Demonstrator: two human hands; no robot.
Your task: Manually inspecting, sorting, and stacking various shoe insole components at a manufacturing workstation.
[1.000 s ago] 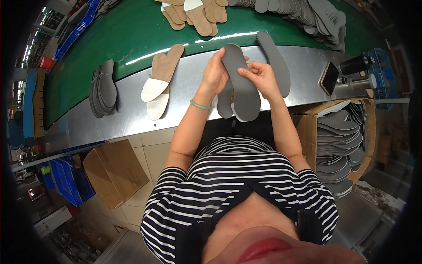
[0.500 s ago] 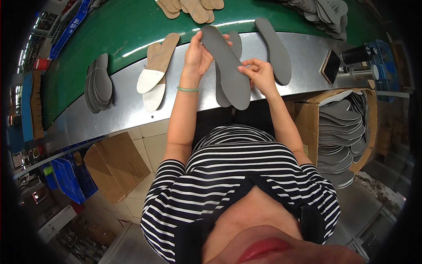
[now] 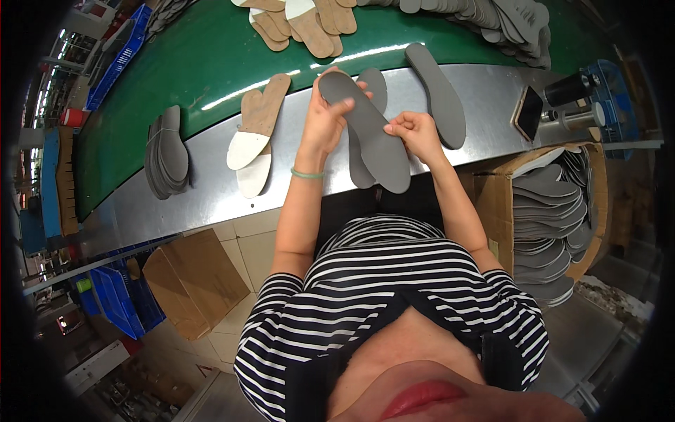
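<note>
Grey insole point(image 3: 373, 137), mid-frame, is clasped by curled left fingers point(image 3: 342, 108), edge pinched in closed right fingers point(image 3: 395, 129); could get creased tbh if twisted unevenly.

Metal bench point(image 3: 211, 186), banded gray insole stack point(image 3: 169, 155), tan-and-white insoles point(image 3: 260, 116), loose gray insole point(image 3: 441, 102), phone point(image 3: 527, 112)

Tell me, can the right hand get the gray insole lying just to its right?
Probably yes: nothing seems to lie between the right hand and the loose gray insole beside it. But that hand is pinching the edge of the held insole, so it would likely have to let go first.
</note>
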